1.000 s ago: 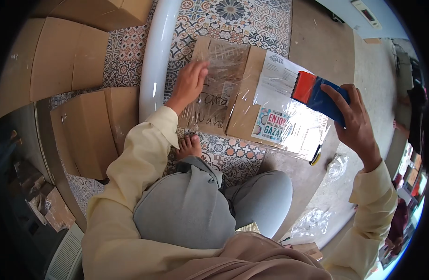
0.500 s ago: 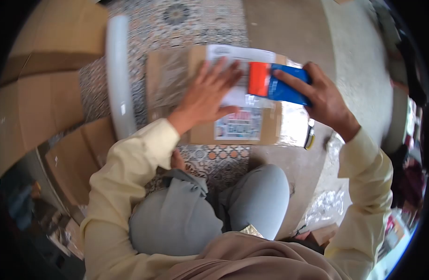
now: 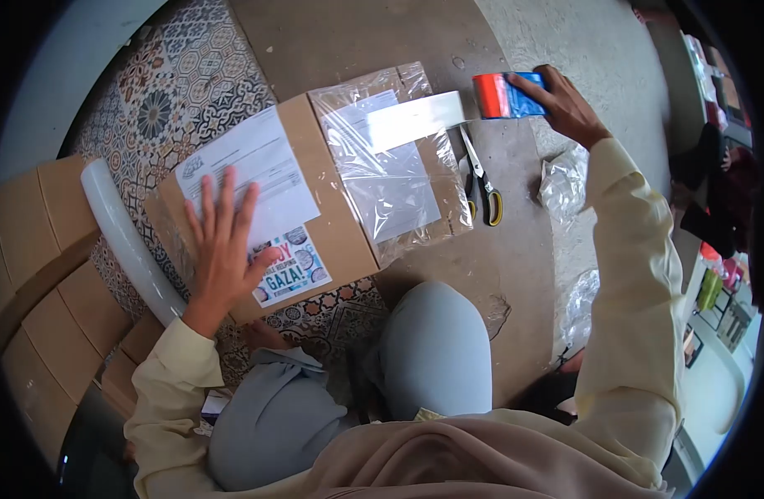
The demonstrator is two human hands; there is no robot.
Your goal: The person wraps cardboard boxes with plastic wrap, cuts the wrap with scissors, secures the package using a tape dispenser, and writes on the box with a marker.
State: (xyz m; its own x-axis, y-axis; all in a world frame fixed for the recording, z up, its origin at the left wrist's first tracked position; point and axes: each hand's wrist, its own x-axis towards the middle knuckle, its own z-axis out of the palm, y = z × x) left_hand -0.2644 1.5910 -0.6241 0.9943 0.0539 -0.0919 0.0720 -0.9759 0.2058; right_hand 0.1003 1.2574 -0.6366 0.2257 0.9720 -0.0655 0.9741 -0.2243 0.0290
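A cardboard box point(image 3: 344, 224) lies tilted across the view, its right part covered in clear plastic with a paper beneath. My left hand point(image 3: 224, 266) rests on it with fingers spread, pressing on a printed sheet point(image 3: 269, 175) and touching the edge of a colourful sticker point(image 3: 292, 279). My right hand point(image 3: 569, 104) is closed round a red and blue tape dispenser point(image 3: 496, 96), held beyond the box's right end. From the dispenser a strip of clear, shiny tape point(image 3: 419, 122) runs back over the plastic. Scissors point(image 3: 480, 183) with black and yellow handles lie beside the box.
Several cardboard boxes point(image 3: 49, 200) stand at the left, beside a white plastic roll point(image 3: 124, 233). Patterned floor covering point(image 3: 174, 83) meets brown flooring point(image 3: 357, 41). Crumpled clear plastic point(image 3: 565, 183) lies on the right. My bent knees are close to the box's near side.
The dispenser in my right hand has gone from over the box to beyond its right end, drawing out tape. My left hand stays on the sheet. The view has turned, uncovering the scissors.
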